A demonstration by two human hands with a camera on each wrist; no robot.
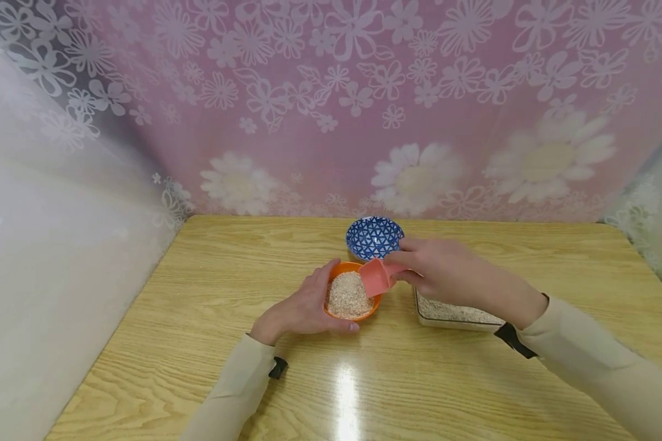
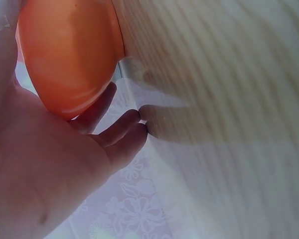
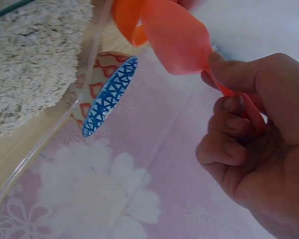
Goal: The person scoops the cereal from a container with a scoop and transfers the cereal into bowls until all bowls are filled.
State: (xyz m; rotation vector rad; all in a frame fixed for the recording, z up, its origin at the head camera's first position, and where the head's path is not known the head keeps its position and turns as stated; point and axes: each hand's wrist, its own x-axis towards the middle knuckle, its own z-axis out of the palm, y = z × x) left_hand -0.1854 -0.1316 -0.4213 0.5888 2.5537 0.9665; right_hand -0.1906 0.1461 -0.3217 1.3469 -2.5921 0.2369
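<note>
An orange bowl (image 1: pixel 377 306) of pale, oat-like flakes (image 1: pixel 349 295) stands on the table. My left hand (image 1: pixel 309 303) cups its left side, thumb toward me and index finger along the far rim; in the left wrist view the other fingers reach under the curve of the orange bowl (image 2: pixel 70 55). My right hand (image 1: pixel 447 269) grips the handle of a pink scoop (image 1: pixel 375 278). The scoop is tilted over the right side of the bowl, its lip close to the flakes. The right wrist view shows thumb and curled fingers round the scoop's (image 3: pixel 177 40) handle.
A blue-and-white patterned bowl (image 1: pixel 374 237) stands just behind the orange one. To the right, partly beneath my right forearm, a clear rectangular container (image 1: pixel 458 324) holds more flakes. A flowered curtain (image 1: pixel 331 122) hangs behind the wooden table (image 1: pixel 243 251).
</note>
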